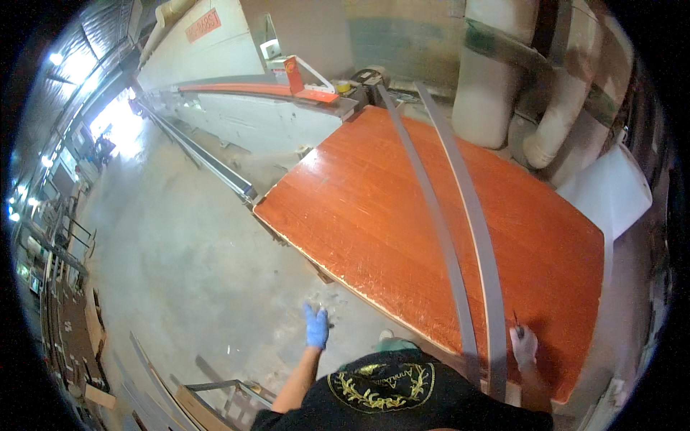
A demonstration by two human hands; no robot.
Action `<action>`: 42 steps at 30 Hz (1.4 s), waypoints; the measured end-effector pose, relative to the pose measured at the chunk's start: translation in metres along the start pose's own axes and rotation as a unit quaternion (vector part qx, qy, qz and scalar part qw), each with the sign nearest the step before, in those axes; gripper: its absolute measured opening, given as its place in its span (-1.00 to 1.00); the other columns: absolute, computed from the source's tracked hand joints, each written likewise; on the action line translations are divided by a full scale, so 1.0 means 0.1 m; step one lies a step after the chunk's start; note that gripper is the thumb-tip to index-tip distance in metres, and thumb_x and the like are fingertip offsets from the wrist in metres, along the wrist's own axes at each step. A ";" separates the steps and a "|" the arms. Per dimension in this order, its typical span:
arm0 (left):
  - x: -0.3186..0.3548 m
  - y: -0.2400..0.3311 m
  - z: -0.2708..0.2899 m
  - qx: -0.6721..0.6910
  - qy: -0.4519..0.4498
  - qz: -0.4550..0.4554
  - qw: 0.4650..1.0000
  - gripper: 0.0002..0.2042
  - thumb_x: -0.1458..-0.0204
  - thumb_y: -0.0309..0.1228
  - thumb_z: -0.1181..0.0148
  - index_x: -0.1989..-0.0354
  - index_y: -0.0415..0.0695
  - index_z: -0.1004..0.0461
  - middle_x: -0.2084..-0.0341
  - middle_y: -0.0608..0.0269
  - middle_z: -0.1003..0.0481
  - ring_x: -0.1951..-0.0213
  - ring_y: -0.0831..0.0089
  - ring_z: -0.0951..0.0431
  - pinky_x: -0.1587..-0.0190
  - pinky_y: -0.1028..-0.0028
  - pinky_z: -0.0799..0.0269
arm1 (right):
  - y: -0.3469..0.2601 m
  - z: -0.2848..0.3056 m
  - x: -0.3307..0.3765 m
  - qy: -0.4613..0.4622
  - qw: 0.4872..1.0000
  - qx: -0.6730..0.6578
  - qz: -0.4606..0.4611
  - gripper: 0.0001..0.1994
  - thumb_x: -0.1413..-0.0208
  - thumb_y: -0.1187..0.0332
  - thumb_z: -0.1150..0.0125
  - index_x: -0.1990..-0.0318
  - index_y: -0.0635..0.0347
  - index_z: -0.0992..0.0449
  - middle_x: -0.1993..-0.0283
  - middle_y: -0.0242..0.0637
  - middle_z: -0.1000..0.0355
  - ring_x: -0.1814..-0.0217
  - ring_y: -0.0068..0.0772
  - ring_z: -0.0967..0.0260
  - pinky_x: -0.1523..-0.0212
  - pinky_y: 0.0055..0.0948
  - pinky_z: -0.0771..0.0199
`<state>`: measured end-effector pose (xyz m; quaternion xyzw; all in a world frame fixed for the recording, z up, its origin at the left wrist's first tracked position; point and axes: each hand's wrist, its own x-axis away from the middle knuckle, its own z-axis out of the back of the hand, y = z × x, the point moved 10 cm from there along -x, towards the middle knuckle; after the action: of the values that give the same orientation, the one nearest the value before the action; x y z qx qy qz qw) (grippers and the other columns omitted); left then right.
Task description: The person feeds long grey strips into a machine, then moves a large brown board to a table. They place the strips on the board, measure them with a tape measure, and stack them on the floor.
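Note:
My left hand, in a blue glove, hangs over the floor off the table's near left edge, fingers apart and holding nothing. In a pale glove, my right hand is closed around a slim dark tool with a thin pointed end; its exact kind is too small to make out. That hand is over the near right part of a reddish-brown wooden tabletop. To its left, two long narrow strips, a right grey strip and a left grey strip, run lengthwise across the tabletop, nearly side by side.
Beyond the far end stands a long machine with an orange rail. Large ducts rise at the back right, above a white sack-like object. Boards and strips lie at the lower left, beside the concrete floor.

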<state>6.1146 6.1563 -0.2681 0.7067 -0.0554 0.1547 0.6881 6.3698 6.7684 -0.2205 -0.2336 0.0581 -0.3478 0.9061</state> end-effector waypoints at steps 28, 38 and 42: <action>-5.31 2.01 -1.20 0.275 -0.082 -0.209 0.935 -0.66 -0.12 -0.12 -0.02 0.15 -0.17 -0.37 0.34 0.30 -0.44 0.36 0.55 -0.42 0.32 0.55 -0.37 | -6.90 -1.88 -3.63 -0.105 0.968 0.101 0.206 -0.53 -0.07 0.14 -0.09 -0.12 0.01 -0.19 0.07 0.02 -0.41 0.01 0.10 -0.35 0.03 -0.17 -0.35; -5.31 1.89 -1.17 0.288 -0.049 -0.164 0.942 -0.55 -0.08 -0.03 -0.08 0.08 -0.19 -0.39 0.20 0.23 -0.45 0.18 0.47 -0.45 0.13 0.47 -0.38 | -10.57 -3.50 -5.61 0.067 0.860 0.366 0.351 -0.44 -0.09 0.06 0.03 -0.24 -0.02 -0.11 -0.13 -0.09 -0.25 -0.12 -0.14 -0.28 -0.10 -0.12 -0.24; -5.35 1.92 -1.14 0.284 -0.044 -0.182 0.940 -0.55 -0.09 -0.03 -0.07 0.05 -0.19 -0.35 0.17 0.22 -0.44 0.20 0.44 -0.46 0.13 0.46 -0.38 | -10.48 -3.92 -5.92 0.101 0.878 0.343 0.319 -0.29 -0.03 -0.10 0.02 -0.30 0.00 -0.04 -0.30 -0.07 -0.07 -0.32 -0.14 -0.05 -0.25 -0.10 -0.02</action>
<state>5.5360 6.1880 -0.2418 0.8770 0.0906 0.0051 0.4719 5.1880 6.3269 -0.1150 0.1593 0.0978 -0.0592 0.9806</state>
